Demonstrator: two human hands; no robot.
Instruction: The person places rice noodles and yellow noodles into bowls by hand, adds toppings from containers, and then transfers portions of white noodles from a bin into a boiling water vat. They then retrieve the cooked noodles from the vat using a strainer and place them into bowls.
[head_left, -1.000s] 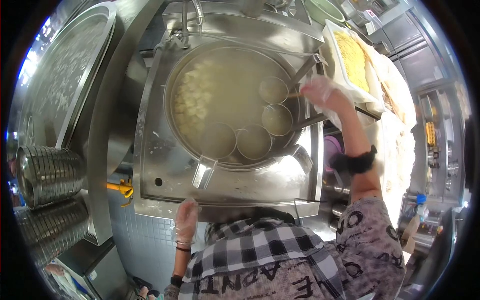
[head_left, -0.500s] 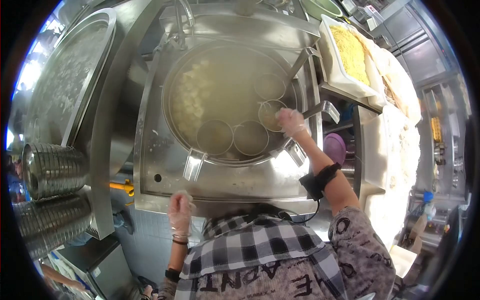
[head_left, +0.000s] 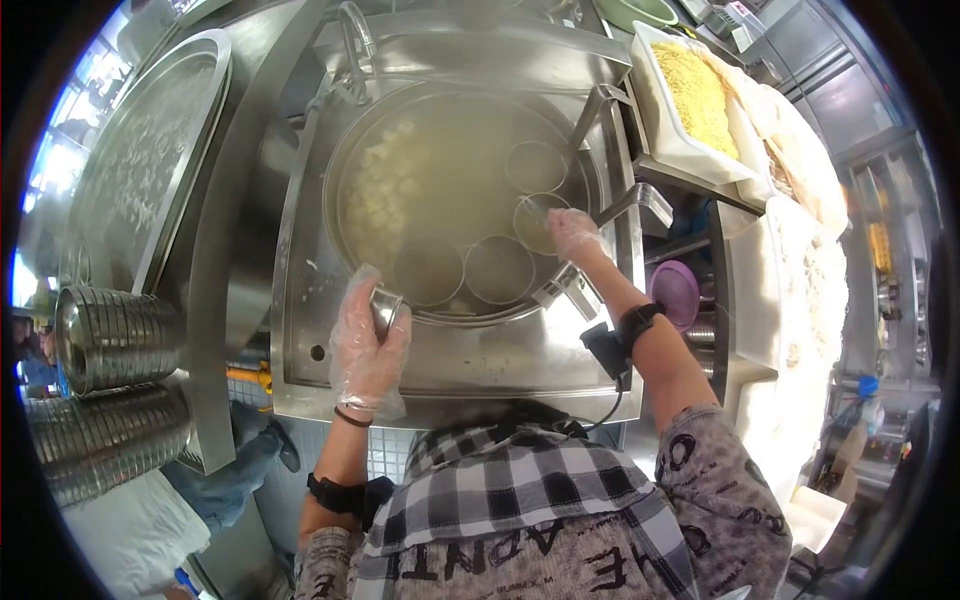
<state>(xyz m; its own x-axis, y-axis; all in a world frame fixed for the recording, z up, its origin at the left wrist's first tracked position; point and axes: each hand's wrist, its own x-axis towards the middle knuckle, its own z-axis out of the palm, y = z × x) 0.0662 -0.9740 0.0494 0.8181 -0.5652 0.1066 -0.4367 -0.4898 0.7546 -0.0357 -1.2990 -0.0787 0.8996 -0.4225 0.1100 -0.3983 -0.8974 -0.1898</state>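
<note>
My left hand (head_left: 368,345), in a clear plastic glove, is wrapped around the flat metal handle (head_left: 385,308) of the front-left noodle strainer (head_left: 430,275). Its thumb lies to the right of the handle and its fingers to the left. My gloved right hand (head_left: 574,233) is closed above the right rim of another strainer (head_left: 535,222); a thin pale shape shows by its fingertips, too blurred to name. Two more strainers, one front centre (head_left: 499,270) and one at the back right (head_left: 536,167), stand in the cloudy water of the large round pot (head_left: 465,318).
Pale chunks (head_left: 380,190) float at the pot's left. A tap (head_left: 358,50) stands behind. To the right are a white tub of yellow noodles (head_left: 695,100) and a purple bowl (head_left: 673,295). Stacked metal bowls (head_left: 120,338) and a large oval tray (head_left: 150,150) occupy the left.
My left hand has moved up from the counter's front edge to the front-left strainer's handle. My right hand has shifted slightly left and stays closed over the same strainer.
</note>
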